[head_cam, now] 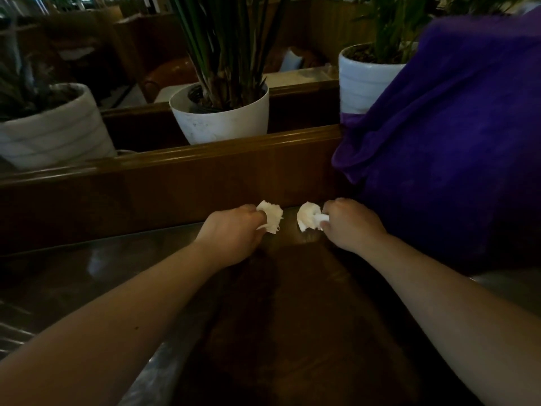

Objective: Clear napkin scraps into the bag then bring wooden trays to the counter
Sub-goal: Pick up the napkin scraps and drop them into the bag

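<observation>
Both arms reach forward over a dark wooden table (87,268). My left hand (231,230) pinches a torn white napkin scrap (270,216) at the table's far edge. My right hand (348,227) is closed on a second white napkin scrap (306,219), a hand's width from the first. A large purple bag (453,136) stands just right of my right hand, against the wooden partition. No wooden tray shows in this view.
A brown wooden partition (175,177) runs along the table's far side. On the ledge behind it stand three white plant pots: left (52,130), middle (222,118), right (360,80). Dim seating lies beyond.
</observation>
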A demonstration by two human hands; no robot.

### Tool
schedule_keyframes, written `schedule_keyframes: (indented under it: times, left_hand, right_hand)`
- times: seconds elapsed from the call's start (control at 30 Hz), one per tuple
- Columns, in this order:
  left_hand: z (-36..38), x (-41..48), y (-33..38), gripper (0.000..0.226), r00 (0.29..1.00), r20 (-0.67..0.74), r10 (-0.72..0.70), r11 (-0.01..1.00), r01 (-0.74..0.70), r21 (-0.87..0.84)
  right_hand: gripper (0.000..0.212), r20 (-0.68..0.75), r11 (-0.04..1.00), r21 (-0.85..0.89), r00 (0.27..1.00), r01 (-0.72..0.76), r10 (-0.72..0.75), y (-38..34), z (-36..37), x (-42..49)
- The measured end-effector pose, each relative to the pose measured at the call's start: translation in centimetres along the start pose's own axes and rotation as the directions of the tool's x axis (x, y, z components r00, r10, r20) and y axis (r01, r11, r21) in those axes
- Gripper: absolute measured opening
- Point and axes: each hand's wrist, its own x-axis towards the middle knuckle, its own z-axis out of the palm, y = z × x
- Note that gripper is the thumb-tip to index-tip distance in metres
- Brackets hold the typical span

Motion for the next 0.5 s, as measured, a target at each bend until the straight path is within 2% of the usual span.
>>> schedule_keyframes:
  times: [0.13, 0.33, 0.5]
  left_hand:
    - [-0.9, -1.1, 0.8, 0.025, 0.999, -0.046, 0.024, 0.999, -0.025, -0.024]
    - [-2.6, -3.0, 3.2, 0.026, 0.987, -0.073, 0.147, 0.988, -0.15, -0.042]
    - [-3.7, -5.9, 6.7, 0.027, 0.947, -0.101, 0.306, 0.944, -0.315, -0.097]
  right_hand:
    - [0.02, 0.002, 1.0, 0.017, 1.0, 0.01, -0.01, -0.4, -0.4, -2.1]
    - [0.019, -0.039, 0.996, 0.092, 0.999, -0.002, 0.006, -0.6, -2.5, -8.9]
    - [0.016, -0.147, 0.971, 0.199, 0.975, -0.134, 0.165, -0.1, -3.6, -17.6]
